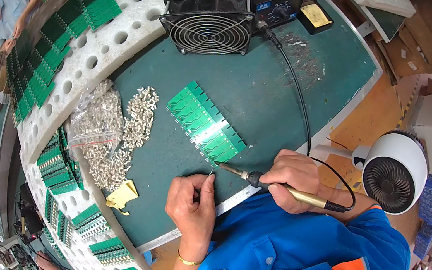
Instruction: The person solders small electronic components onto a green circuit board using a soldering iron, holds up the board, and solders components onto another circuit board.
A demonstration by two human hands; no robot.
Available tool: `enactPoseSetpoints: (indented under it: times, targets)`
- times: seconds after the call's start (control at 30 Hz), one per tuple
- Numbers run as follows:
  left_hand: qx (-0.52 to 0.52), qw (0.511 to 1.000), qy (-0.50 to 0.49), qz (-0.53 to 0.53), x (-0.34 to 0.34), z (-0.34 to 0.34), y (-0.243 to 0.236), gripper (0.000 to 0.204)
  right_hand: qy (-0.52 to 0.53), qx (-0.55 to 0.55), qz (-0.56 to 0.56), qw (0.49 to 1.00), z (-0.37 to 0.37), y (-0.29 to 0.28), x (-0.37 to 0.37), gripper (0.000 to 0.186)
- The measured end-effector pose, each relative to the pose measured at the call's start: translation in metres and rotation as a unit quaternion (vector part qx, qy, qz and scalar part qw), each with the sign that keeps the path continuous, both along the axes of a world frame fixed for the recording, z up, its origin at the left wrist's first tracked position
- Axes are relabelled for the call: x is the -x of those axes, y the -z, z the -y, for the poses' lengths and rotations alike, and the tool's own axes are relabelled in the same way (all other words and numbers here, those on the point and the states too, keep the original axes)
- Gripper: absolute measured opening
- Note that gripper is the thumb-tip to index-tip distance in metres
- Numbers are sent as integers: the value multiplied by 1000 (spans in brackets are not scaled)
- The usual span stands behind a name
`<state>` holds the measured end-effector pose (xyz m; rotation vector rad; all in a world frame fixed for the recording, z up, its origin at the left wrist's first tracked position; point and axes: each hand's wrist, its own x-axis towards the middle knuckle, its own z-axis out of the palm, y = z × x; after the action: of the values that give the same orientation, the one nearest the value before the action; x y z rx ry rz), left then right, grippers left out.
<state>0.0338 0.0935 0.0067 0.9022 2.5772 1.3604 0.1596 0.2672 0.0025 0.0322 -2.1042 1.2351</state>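
Observation:
A green circuit board panel (206,125), split into several narrow strips, lies at a slant on the green bench mat (259,88). My right hand (295,176) is closed round the handle of a soldering iron (306,197). The iron's tip meets the panel's near end, by the small pads on its left corner; actual contact is too small to make out. Beside that corner, my left hand (191,204) pinches a short end of thin silvery solder wire (211,173) between thumb and forefinger. The rest of the wire is hidden in the hand.
Small metal parts (137,116) spill from a plastic bag (95,117) at left, near a yellow scrap (122,194). White foam (101,54) holds more boards. A black fan (213,25), soldering station (274,4) and sponge tray (316,16) stand behind; the iron's cable (296,82) crosses right.

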Motion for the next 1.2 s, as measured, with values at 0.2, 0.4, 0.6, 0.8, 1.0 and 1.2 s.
enactPoseSetpoints:
  times: [0.2,0.4,0.6,0.8,1.0,1.2]
  targets:
    - [4,1000,3,5,0,-1,-1,14,1,-2,-7,1000,0,0,2,9]
    - [-2,1000,7,-5,0,-1,1,13,-4,-3,-4,1000,0,-1,1,10]
    - [9,1000,-4,8,0,-1,-1,13,8,-2,11,1000,1,-4,-1,11]
    - [6,1000,17,-1,0,3,2,13,4,2,5,1000,1,-2,-3,12]
    - [-17,1000,14,3,-3,8,-1,14,-7,8,-8,1000,-3,-4,-9,23]
    - [-66,981,-43,177,-4,17,-8,15,-21,-34,-9,999,-12,-5,-2,33]
